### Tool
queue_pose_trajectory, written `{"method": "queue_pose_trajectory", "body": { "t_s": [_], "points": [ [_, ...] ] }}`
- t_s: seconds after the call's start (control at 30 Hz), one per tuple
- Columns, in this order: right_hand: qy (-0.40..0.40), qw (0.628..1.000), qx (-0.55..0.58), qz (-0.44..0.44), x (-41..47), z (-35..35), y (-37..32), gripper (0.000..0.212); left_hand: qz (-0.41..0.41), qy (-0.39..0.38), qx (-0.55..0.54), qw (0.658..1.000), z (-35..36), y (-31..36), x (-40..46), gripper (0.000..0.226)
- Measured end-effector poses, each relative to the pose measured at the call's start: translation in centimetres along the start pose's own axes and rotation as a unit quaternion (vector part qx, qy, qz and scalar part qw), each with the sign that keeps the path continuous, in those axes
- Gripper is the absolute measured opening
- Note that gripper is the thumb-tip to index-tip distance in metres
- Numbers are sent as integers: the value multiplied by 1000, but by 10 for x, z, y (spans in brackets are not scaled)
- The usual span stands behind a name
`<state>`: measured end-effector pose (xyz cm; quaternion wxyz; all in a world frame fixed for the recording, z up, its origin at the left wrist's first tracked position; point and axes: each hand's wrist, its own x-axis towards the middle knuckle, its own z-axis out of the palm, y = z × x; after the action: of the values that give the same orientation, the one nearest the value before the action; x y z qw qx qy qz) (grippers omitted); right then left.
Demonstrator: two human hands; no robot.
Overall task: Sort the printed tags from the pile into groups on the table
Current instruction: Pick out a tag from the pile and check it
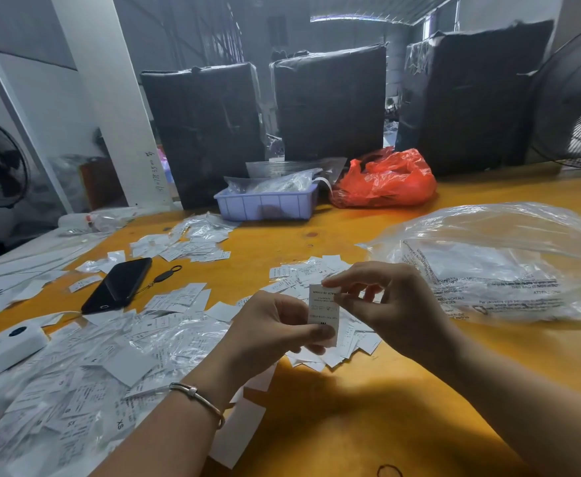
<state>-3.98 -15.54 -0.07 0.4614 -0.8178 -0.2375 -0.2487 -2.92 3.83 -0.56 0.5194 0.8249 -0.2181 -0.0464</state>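
Head view: both hands pinch one white tag above the table's near edge, left hand at its bottom, right hand at its top, over a pile of tags.

Two bare forearms, no sleeves reaching into view on either side. On the left wrist, a thin metal bangle, rose-gold in tone with a paler silver-looking section, rounded and smooth, with a small clasp-like joint along its upper run. No ring or watch visible on the left hand or the right hand; fingernails short and unpainted.
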Motion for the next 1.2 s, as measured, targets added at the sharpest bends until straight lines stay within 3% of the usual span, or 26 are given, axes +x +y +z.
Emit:
{"method": "queue_pose_trajectory", "body": {
  "t_s": [0.23,0.33,0.47,0.67,0.87,0.93,1.07,1.2],
  "points": [
    [-42,999,25,12,2,1,-1,15,9,20,6,1000,0,-3,3,19],
    [-60,997,35,32,3,-1,0,11,16,25,4,1000,0,-3,4,13],
    [-100,994,-52,1,1,2,0,6,23,28,-15,999,0,-3,3,7],
    [-45,992,-105,-61,-1,0,-3,36,24,63,-32,997,-4,-3,3,4],
    [-99,974,-167,-116,-2,5,-4,34,39,74,-35,996,-3,-2,2,10],
    [-101,978,-150,-106,-2,5,-2,33,40,74,-35,996,-3,-1,2,18],
    [-78,992,-89,-52,-1,3,0,30,22,76,-40,996,-5,-3,3,13],
    [-89,984,-154,-3,5,-6,9,28,13,116,-7,993,-18,-5,2,26]
  ]
}}
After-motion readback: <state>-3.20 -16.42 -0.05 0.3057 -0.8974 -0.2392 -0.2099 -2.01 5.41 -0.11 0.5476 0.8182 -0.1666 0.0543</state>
